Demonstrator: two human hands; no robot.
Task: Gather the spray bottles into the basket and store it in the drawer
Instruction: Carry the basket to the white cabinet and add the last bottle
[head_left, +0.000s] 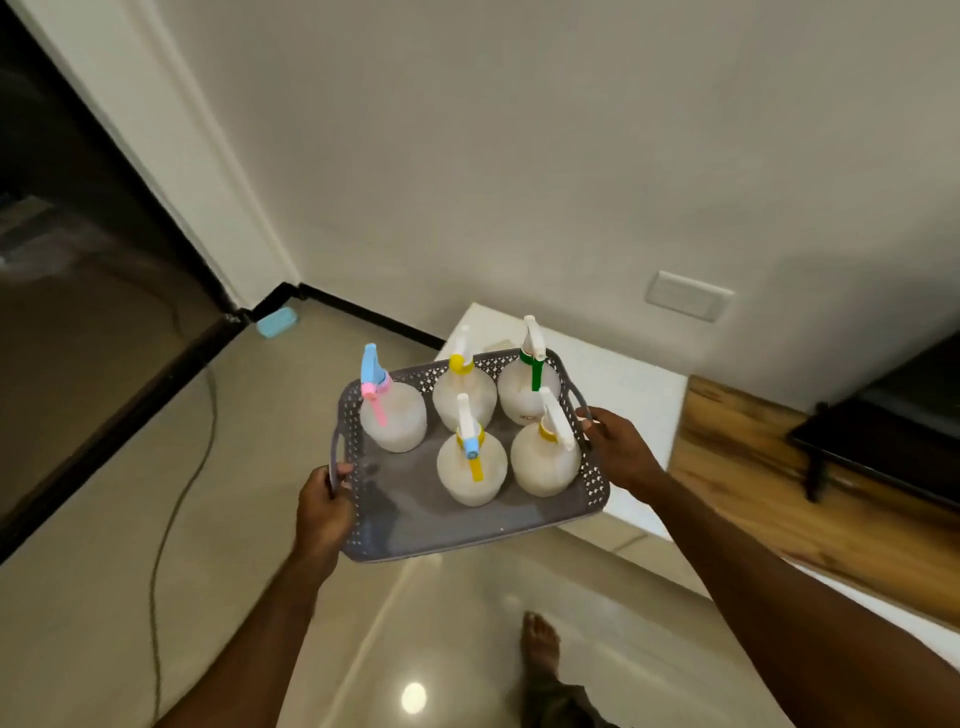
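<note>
- The grey perforated plastic basket (415, 514) was held in the air over the glossy floor (104, 597).
- Five round, translucent white spray bottles (470, 467) stood upright inside.
- The left hand (324, 506) and right hand (615, 449) each gripped a side handle.

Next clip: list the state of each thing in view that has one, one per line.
Basket: lifted, carried by both handles, five bottles inside.
Blue-pink bottle: upright, far left in the basket.
Green bottle: upright, far right.
Other bottles: upright.
Left hand: closed on the left handle.
Right hand: closed on the right handle.
Drawer: not in view.
</note>
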